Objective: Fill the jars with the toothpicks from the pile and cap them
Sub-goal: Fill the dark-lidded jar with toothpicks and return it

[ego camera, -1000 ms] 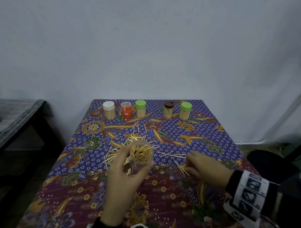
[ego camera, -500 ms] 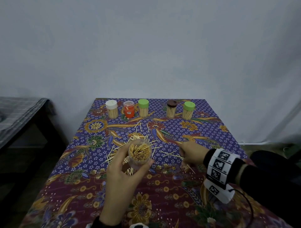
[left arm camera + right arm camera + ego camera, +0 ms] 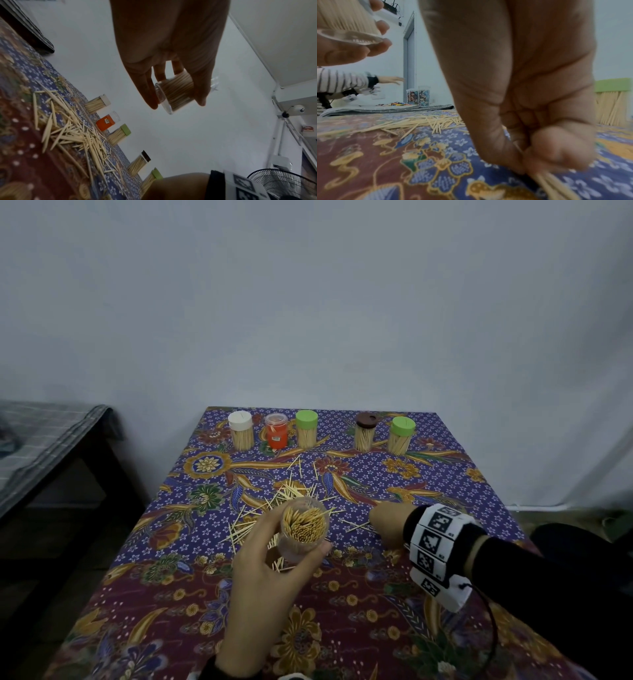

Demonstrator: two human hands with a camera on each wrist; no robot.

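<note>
Clear uncapped jar [image 3: 304, 527], packed with pale toothpicks, held above the pile [image 3: 274, 508] by left hand [image 3: 270, 573], fingers [image 3: 150, 86] and thumb curled round its wall. Mouth tipped up toward the wearer, long axis near upright. Right hand [image 3: 388, 522] low on the counter [image 3: 376, 628], fingers [image 3: 556, 148] pinching several toothpicks. Batik cloth covered the counter; five capped jars [image 3: 306, 429] stood along the far edge by a plain grey wall.

You sit in a plain indoor room, likely a home, a batik-patterned tablecloth [image 3: 212, 587] before you, a bare pale wall [image 3: 308, 302] behind, a standing fan [image 3: 283, 182] in one corner, a grey door [image 3: 410, 67], a second cloth-covered table [image 3: 385, 109] nearby.
</note>
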